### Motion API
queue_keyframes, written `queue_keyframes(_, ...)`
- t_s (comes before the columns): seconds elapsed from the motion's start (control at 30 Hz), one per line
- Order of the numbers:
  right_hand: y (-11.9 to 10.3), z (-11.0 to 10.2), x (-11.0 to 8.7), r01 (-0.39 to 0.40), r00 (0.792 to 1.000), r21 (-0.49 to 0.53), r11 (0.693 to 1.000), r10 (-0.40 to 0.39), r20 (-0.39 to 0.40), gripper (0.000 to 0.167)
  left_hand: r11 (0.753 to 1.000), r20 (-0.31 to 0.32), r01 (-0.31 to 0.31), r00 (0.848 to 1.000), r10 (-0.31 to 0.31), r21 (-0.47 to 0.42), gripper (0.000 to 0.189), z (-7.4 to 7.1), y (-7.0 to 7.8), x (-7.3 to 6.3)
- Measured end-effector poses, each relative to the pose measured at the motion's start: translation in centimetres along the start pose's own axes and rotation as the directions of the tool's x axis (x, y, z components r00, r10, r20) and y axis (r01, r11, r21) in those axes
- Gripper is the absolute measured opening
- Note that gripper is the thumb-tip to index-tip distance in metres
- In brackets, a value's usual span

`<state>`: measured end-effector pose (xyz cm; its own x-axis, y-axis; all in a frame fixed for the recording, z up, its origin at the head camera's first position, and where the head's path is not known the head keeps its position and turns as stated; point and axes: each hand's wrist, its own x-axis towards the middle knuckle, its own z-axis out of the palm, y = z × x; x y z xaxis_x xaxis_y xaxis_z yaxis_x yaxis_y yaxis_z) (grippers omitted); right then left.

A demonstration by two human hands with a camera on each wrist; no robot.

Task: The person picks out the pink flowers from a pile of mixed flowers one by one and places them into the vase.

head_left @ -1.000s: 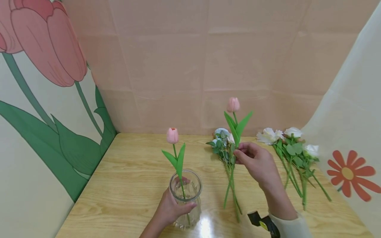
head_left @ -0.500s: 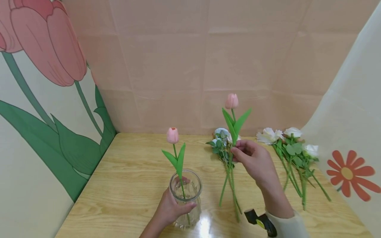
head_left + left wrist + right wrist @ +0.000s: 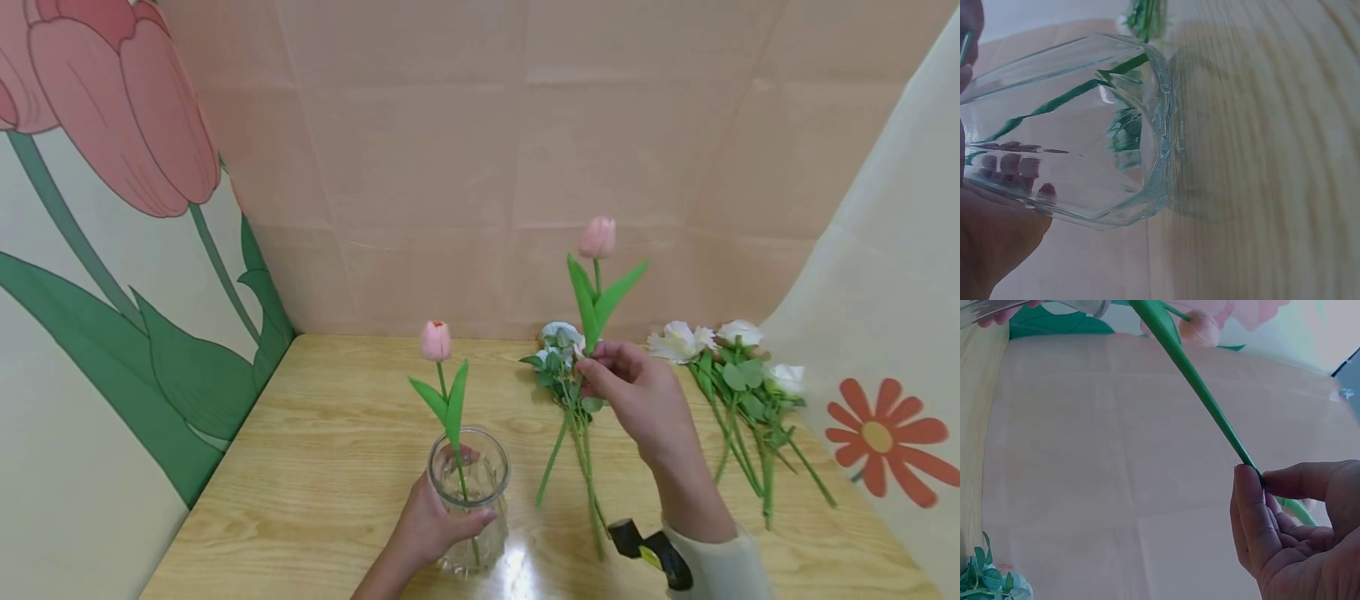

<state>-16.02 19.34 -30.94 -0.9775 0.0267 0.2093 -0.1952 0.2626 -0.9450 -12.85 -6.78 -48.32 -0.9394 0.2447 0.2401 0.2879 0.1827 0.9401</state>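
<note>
"At six o'clock in the head view, what does our left grip [image 3: 427,527] have?"

"We have the clear glass vase [image 3: 489,542] there, our fingers curled wide around it and our thumb across its near side. It stands on the wooden surface [image 3: 322,450], and one pink tulip [image 3: 453,410] rises from its mouth, leaning toward eleven."

"And our right grip [image 3: 648,404]?"

"At two o'clock from the vase. We pinch the second tulip [image 3: 591,329] there, thumb and fingertips brought together on its stem just under the leaves; it is held up, stem end toward seven."

"What lies around us?"

"Between one and two, the blue-and-white flower bunch [image 3: 558,360]; between two and three, beyond our right wrist, the white roses [image 3: 738,334]."
</note>
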Motion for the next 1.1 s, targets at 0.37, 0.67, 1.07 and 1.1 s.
queue_keyframes(0.37,-0.8,0.2,0.3,0.039,0.999,0.04,0.998,-0.037,-0.033,0.031,1.0,-0.012,-0.001,1.0,0.001,-0.006,0.076,0.0,0.1,-0.1)
queue_keyframes(0.67,-1.5,0.5,0.5,0.083,0.996,0.111,0.99,-0.078,-0.047,0.03,1.0,-0.002,0.01,1.0,-0.01,-0.006,0.078,0.1,0.1,-0.1)
queue_keyframes(1.07,-2.1,1.2,0.6,0.12,0.992,0.174,0.978,-0.11,-0.063,0.03,1.0,0.006,0.004,1.0,-0.004,-0.023,0.08,0.0,0.2,0.0)
queue_keyframes(1.1,-2.1,1.3,0.7,0.12,0.992,0.177,0.977,-0.111,-0.064,0.03,1.0,0.004,0.005,1.0,-0.005,-0.021,0.08,0.0,0.2,0.0)
